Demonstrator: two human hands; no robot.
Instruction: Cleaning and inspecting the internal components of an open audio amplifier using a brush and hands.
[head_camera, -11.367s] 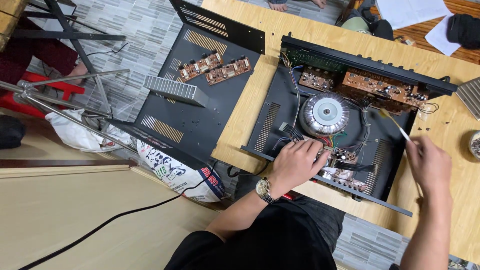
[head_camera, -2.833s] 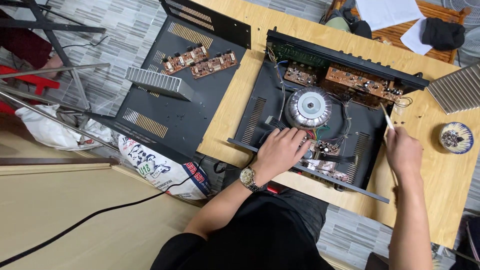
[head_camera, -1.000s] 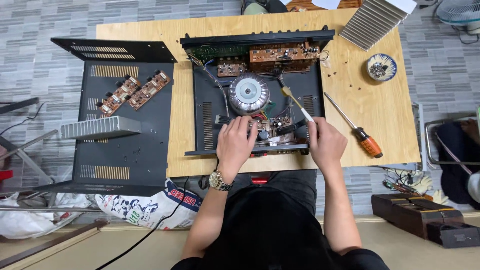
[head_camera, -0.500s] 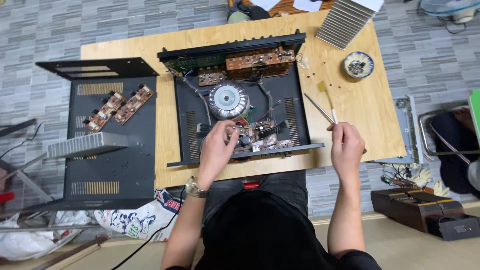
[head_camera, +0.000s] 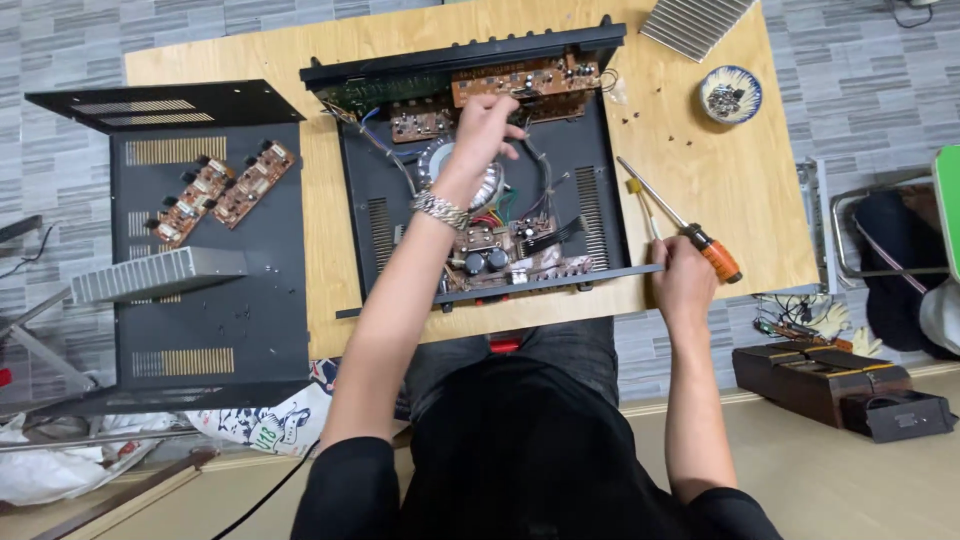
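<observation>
left hand (head_camera: 484, 118) reaching deep into open amp case (head_camera: 600, 200), fingers curled loosely, tips on wires by brown circuit board (head_camera: 525, 80) at back wall, just past round transformer (head_camera: 455, 170). right hand (head_camera: 683, 275) closed at case's front right corner, on table (head_camera: 720, 190) near right edge, gripping thin brush (head_camera: 640, 200). orange-handled screwdriver (head_camera: 690, 232) lying just beside it, touching or not, can't tell

Matt black metal chassis (head_camera: 600, 215), smooth wood tabletop (head_camera: 720, 190)

Left hand (head_camera: 487, 118) outstretched, right hand (head_camera: 683, 280) curled.
</observation>
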